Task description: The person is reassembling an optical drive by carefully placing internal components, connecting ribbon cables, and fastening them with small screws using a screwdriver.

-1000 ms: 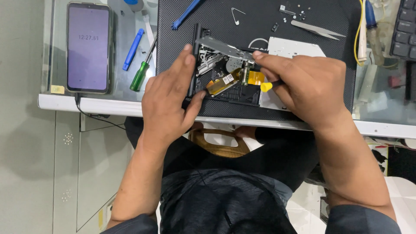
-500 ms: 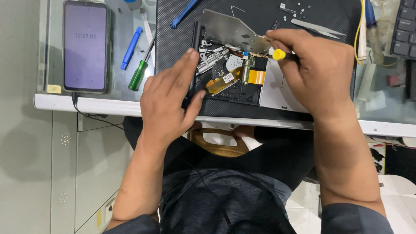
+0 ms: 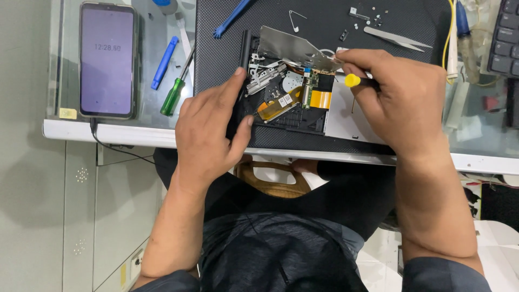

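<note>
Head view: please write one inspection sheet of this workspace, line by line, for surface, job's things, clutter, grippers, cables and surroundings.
Surface: glass-topped desk with a black work mat on it.
Job's things: opened black device with orange flex strips; thin metal cover plate lifted at its far edge; yellow-tipped screwdriver.
Clutter: phone with lit screen, green-handled screwdriver, two blue pry tools, tweezers, small loose parts, keyboard at the right edge.
Grippers: left hand presses on the device's left side; right hand grips the yellow-tipped screwdriver near the plate.
Cables: dark cable hangs from the phone; yellow wire at right.
Surroundings: pale floor tiles; the person's dark clothing below the desk.
</note>
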